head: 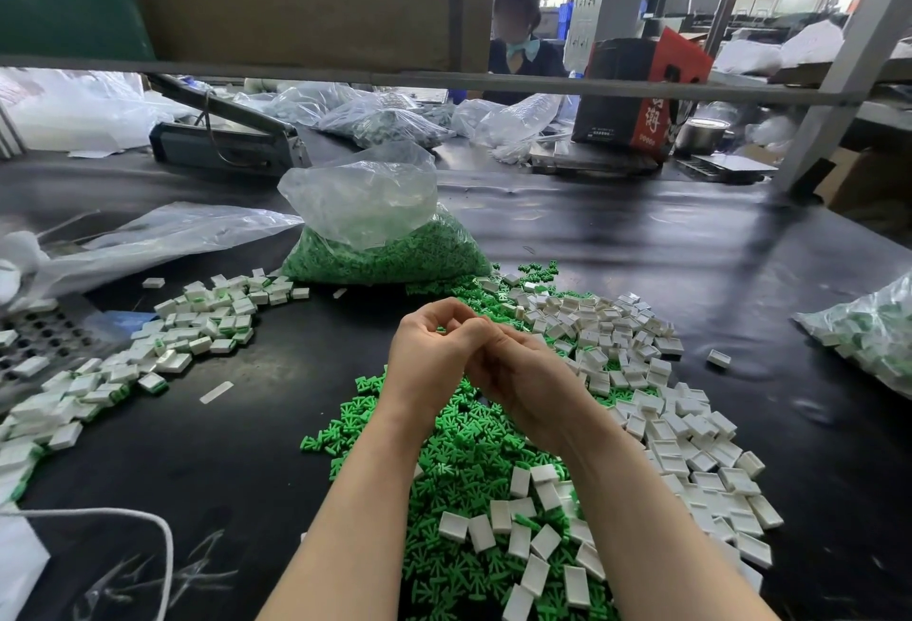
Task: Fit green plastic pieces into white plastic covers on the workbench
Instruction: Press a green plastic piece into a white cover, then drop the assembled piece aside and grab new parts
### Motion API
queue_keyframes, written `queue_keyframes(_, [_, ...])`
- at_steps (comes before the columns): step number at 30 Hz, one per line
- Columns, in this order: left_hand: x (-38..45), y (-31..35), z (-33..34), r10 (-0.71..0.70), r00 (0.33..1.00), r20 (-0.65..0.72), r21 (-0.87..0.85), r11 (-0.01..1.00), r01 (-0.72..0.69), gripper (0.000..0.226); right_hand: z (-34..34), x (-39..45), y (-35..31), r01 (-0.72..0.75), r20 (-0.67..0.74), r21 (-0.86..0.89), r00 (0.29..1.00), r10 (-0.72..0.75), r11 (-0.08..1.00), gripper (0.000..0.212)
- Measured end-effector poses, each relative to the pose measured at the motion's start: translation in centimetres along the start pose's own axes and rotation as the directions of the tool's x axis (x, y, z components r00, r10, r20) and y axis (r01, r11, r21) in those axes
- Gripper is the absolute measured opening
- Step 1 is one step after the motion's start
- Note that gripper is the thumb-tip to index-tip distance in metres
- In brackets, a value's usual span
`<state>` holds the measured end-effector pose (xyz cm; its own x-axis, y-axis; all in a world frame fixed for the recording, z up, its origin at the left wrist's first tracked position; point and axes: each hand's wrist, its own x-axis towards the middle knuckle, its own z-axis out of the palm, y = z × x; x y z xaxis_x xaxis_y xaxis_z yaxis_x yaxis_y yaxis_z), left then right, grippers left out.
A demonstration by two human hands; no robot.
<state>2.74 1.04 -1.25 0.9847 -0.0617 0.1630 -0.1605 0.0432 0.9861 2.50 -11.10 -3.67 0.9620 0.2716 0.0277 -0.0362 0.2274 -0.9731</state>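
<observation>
My left hand [428, 359] and my right hand [524, 376] meet fingertip to fingertip above the middle of the workbench, all fingers curled inward. Whatever lies between the fingers is hidden by the hands themselves. Under my forearms spreads a heap of loose green plastic pieces [459, 467]. White plastic covers [636, 363] lie scattered to the right of my hands and over the near part of the green heap. To the left, a curved band of white covers with green showing inside [197, 324] runs along the black mat.
A clear bag of green pieces [380, 245] stands just behind my hands. Another bag of white and green parts [868, 329] lies at the right edge. A perforated metal tray [44, 329] and a white cord [148, 521] are at left. A person sits across the bench.
</observation>
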Motion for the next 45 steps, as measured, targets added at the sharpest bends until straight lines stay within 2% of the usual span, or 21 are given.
queue_keyframes(3, [0.0,-0.1,-0.2,0.001,1.000,-0.007,-0.025,1.000,-0.001,0.010,0.5,0.0,-0.2,-0.003,-0.009,-0.040,1.000,0.003,0.999,0.060])
queue_keyframes(6, [0.1,-0.1,-0.5,-0.023,1.000,-0.015,-0.048,0.999,0.022,0.010,1.1,-0.2,-0.9,-0.007,-0.021,-0.163,1.000,0.004,0.987,0.049])
queue_keyframes(9, [0.5,-0.2,-1.6,-0.079,0.984,-0.160,-0.031,0.997,0.075,0.013,1.0,-0.3,-1.5,-0.049,-0.148,-0.294,0.989,0.006,0.955,0.053])
queue_keyframes(11, [1.0,-0.3,-3.1,-0.196,0.937,-0.289,-0.178,0.973,0.149,0.010,0.3,-0.4,-1.7,-0.065,-0.261,-0.400,0.964,-0.045,0.914,0.048])
queue_keyframes(13, [1.4,-0.4,-5.1,-0.386,0.850,-0.357,-0.442,0.872,0.210,0.011,-0.5,-0.5,-1.8,-0.075,-0.336,-0.494,0.935,-0.111,0.866,0.035])
queue_keyframes(15, [1.5,-0.8,-7.0,-0.531,0.775,-0.342,-0.660,0.723,0.204,0.018,-1.3,-0.6,-1.9,-0.087,-0.376,-0.564,0.913,-0.161,0.821,0.023])
queue_keyframes(17, [1.5,-1.2,-8.6,-0.598,0.739,-0.312,-0.792,0.593,0.145,0.023,-2.3,-0.7,-1.9,-0.131,-0.404,-0.652,0.893,-0.196,0.747,0.018])
queue_keyframes(20, [1.5,-1.7,-10.2,-0.637,0.707,-0.309,-0.891,0.453,0.018,0.027,-3.5,-0.7,-1.8,-0.265,-0.455,-0.779,0.862,-0.221,0.569,0.015])
queue_keyframes(23, [1.6,-1.9,-11.0,-0.648,0.684,-0.336,-0.921,0.378,-0.094,0.029,-4.3,-1.0,-1.8,-0.363,-0.490,-0.829,0.838,-0.240,0.426,0.009])
queue_keyframes(26, [1.5,-2.1,-11.2,-0.640,0.688,-0.341,-0.931,0.330,-0.154,0.035,-4.5,-1.3,-1.8,-0.423,-0.502,-0.848,0.834,-0.229,0.320,0.007])
queue_keyframes(28, [1.3,-2.1,-11.2,-0.621,0.700,-0.353,-0.928,0.330,-0.176,0.036,-4.5,-1.4,-1.7,-0.428,-0.490,-0.862,0.841,-0.228,0.273,0.009])
queue_keyframes(30, [1.1,-1.7,-11.1,-0.588,0.734,-0.340,-0.922,0.364,-0.135,0.035,-4.3,-1.5,-1.7,-0.394,-0.458,-0.877,0.857,-0.235,0.275,0.011])
queue_keyframes(31, [1.0,-1.4,-10.9,-0.568,0.759,-0.318,-0.909,0.411,-0.074,0.033,-4.3,-1.5,-1.7,-0.365,-0.439,-0.881,0.868,-0.232,0.300,0.010])
queue_keyframes(33, [0.9,-0.8,-9.9,-0.533,0.800,-0.277,-0.804,0.584,0.111,0.027,-4.2,-1.4,-1.7,-0.305,-0.396,-0.882,0.893,-0.216,0.359,0.008])
queue_keyframes(35, [0.9,-0.5,-8.3,-0.481,0.832,-0.278,-0.555,0.787,0.270,0.019,-4.2,-1.4,-1.9,-0.266,-0.349,-0.888,0.922,-0.171,0.376,0.019])
queue_keyframes(37, [0.8,-0.5,-6.6,-0.360,0.884,-0.298,-0.206,0.928,0.309,0.013,-4.2,-1.4,-2.2,-0.263,-0.312,-0.892,0.947,-0.077,0.367,0.027])
queue_keyframes(39, [0.6,-0.7,-5.2,-0.224,0.941,-0.256,0.135,0.955,0.264,0.009,-4.1,-1.5,-2.2,-0.274,-0.293,-0.892,0.956,0.004,0.358,0.025])
queue_keyframes(41, [0.4,-1.0,-4.3,-0.151,0.971,-0.186,0.358,0.910,0.211,0.008,-4.0,-1.5,-2.3,-0.273,-0.282,-0.893,0.959,0.026,0.358,0.022])
queue_keyframes(45, [0.2,-1.5,-3.1,-0.146,0.984,-0.099,0.485,0.857,0.176,0.007,-4.0,-1.4,-2.3,-0.285,-0.298,-0.914,0.955,0.002,0.289,0.010])
